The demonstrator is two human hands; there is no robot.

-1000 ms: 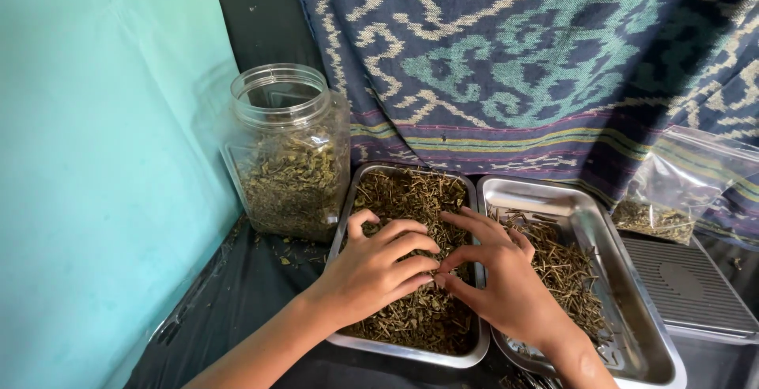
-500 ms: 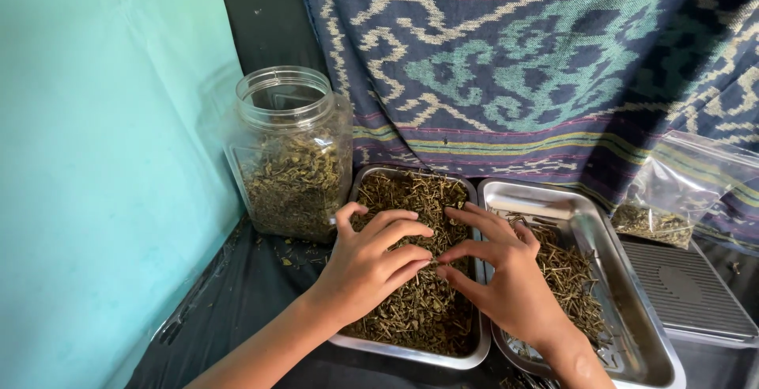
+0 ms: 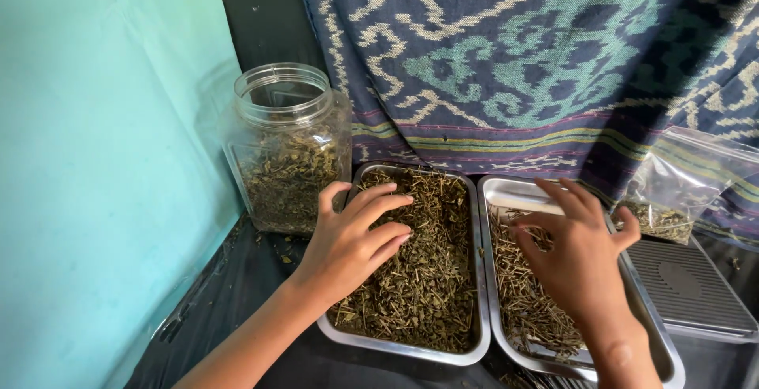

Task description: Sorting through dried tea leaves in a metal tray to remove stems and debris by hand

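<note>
Here my left hand [image 3: 352, 243] lies flat, fingers spread, on dried leaves in the left steel tray [image 3: 411, 349]. Just right of it, my right hand [image 3: 581, 251] hovers open-fingered over the twig-filled tray [image 3: 656, 341], holding nothing.

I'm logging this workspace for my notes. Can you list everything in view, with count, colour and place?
Clear plastic jar: one, lidless, part full of dried green herb, back left.
Left steel tray: one, silver, full of dried leaf bits, centre.
Right steel tray: one, silver, holding pale dry stems, beside it.
Plastic bag: one, clear, some herb inside, right.
Woven cloth: one, blue patterned, behind.
Left hand: on the leaf tray.
Right hand: over the stem tray.
</note>
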